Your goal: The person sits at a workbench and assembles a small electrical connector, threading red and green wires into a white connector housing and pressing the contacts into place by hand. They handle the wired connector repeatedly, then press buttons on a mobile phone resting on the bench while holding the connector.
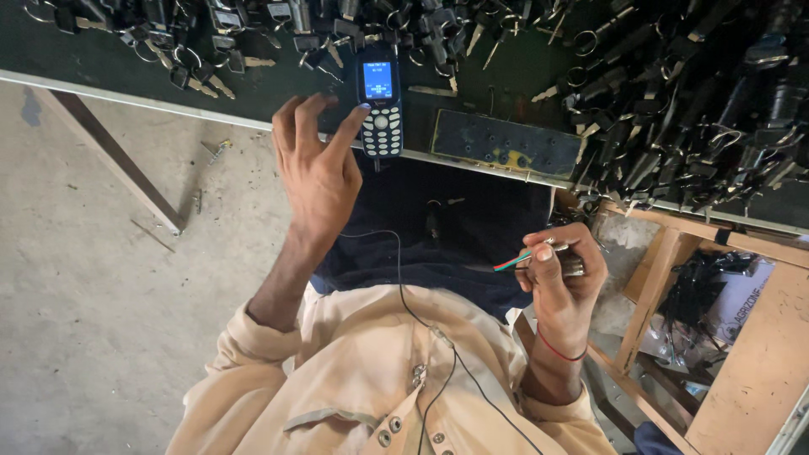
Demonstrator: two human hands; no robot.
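A dark workbench point(101, 63) is stretching across the top of the view, and heaps of black locks and keys point(691, 101) are lying all over it, thickest at the right end. A wooden frame point(742, 337) with a shelf of black parts is standing below the bench on the right. A person in a cream shirt point(362, 388) and dark trousers is sitting at the bench edge. A flat black plate point(506, 145) with holes and yellow spots is resting on the bench rim. A small push-button phone point(380, 105) with a lit blue screen is lying half over that rim, just left of the plate, and a thin black cord point(403, 286) is running from it down to the shirt. The left hand point(316, 173) is spreading its fingers loosely, the forefinger tip touching the phone's left side. The right hand point(560, 274) is closing its fingers around a small metal part point(573, 265) with red, green and blue wires point(512, 263) sticking out to the left
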